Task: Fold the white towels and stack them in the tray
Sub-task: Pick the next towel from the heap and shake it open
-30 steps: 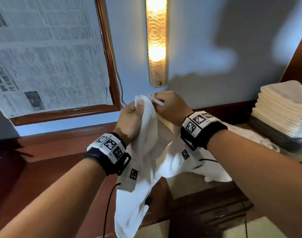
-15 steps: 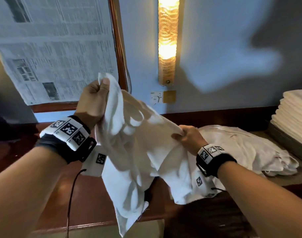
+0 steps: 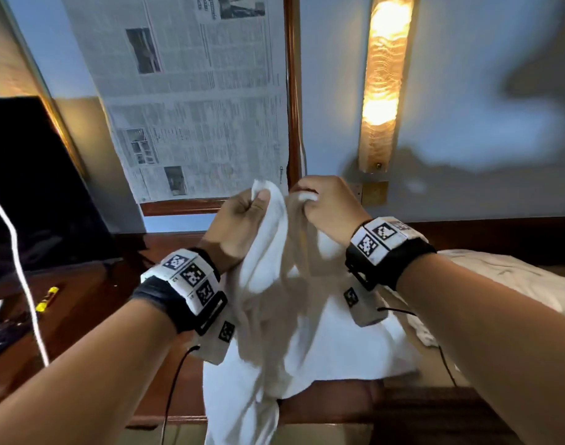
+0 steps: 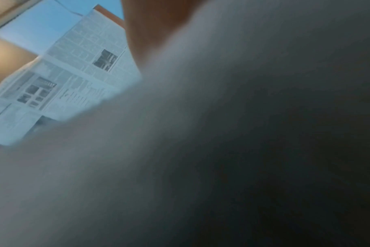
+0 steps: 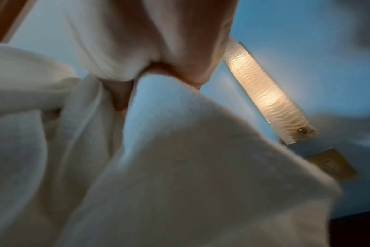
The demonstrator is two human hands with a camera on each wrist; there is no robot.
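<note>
A white towel (image 3: 274, 316) hangs crumpled in the air above the wooden counter, held at its top by both hands. My left hand (image 3: 242, 216) grips one top corner in a fist. Close beside it my right hand (image 3: 319, 203) pinches another part of the top edge. In the right wrist view the towel (image 5: 180, 167) fills the frame under curled fingers (image 5: 192, 70). The left wrist view is mostly blocked by blurred towel (image 4: 201, 150). More unfolded white towels (image 3: 499, 284) lie heaped on the counter at the right. The tray is out of view.
A dark screen (image 3: 34, 187) stands at the left on the wooden counter (image 3: 98, 300). Newspaper (image 3: 194, 107) covers a framed panel on the wall. A lit wall lamp (image 3: 383, 81) hangs above a switch plate (image 3: 374, 192). A white cable (image 3: 21, 268) hangs at the left.
My right hand rose from the towel's lower part and now holds the top edge next to my left hand. The view swung left; the folded stack at the right is out of sight.
</note>
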